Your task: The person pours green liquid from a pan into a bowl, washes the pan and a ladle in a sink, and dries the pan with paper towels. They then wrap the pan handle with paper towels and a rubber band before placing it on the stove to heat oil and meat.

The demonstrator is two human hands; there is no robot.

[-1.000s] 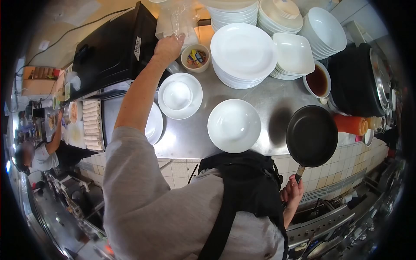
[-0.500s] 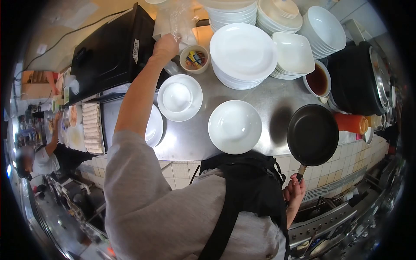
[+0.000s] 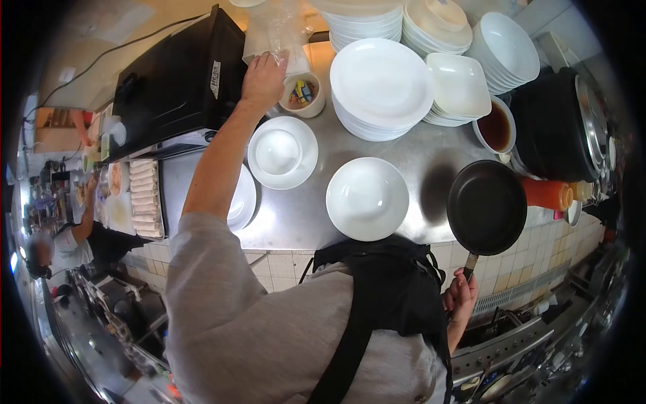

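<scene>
At the back of the steel counter, my left hand [image 3: 264,79] rests on a white box with clear plastic [image 3: 272,40] over it. Its fingers are stretched out and slightly apart, and the fingertips are partly lost against the plastic. Just to its right stands a small bowl [image 3: 315,108] with little coloured packets inside. My right hand [image 3: 461,293] is closed round the handle of a black frying pan [image 3: 487,207], held at the counter's front edge with its dark inside facing up. Left of the pan sits a wide white bowl [image 3: 367,198].
A black microwave [image 3: 175,81] stands at the left. White plate stacks [image 3: 382,84] and square dishes [image 3: 459,87] line the back, beside a bowl of brown liquid [image 3: 494,126] and an orange bottle [image 3: 548,194]. A co-worker [image 3: 70,246] is at far left.
My left hand has gone from pinching the plastic to lying on it with the fingers straightened, slightly lower and to the right. The frying pan has hardly moved.
</scene>
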